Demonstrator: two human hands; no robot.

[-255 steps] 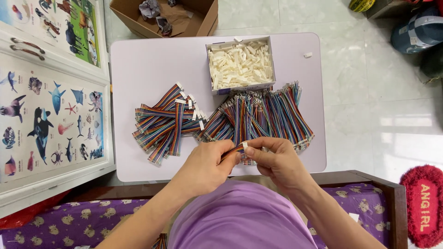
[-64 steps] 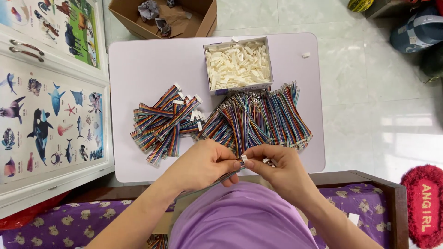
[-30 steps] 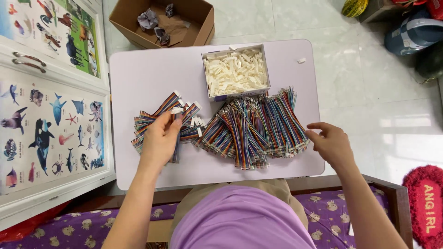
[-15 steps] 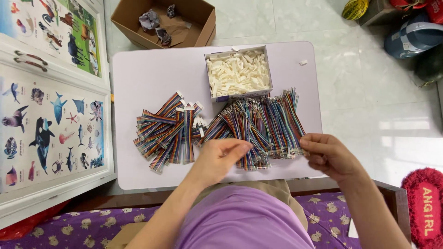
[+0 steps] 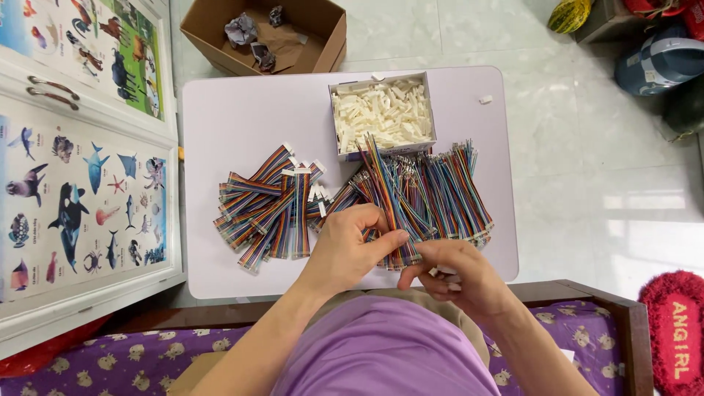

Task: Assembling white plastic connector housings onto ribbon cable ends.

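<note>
Left hand (image 5: 348, 246) lay palm-down, fingers curled, thumb stretched toward right hand (image 5: 458, 275). Right hand sat just beside it, fingers bent in loose grip, knuckles up. Both forearms angled inward.

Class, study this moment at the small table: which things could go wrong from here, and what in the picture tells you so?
1. The left hand lifts one ribbon cable out of the loose pile of cables; neighbours might snag and drag.
2. That pile reaches the table edge near the right hand, so cables could slip off.
</note>
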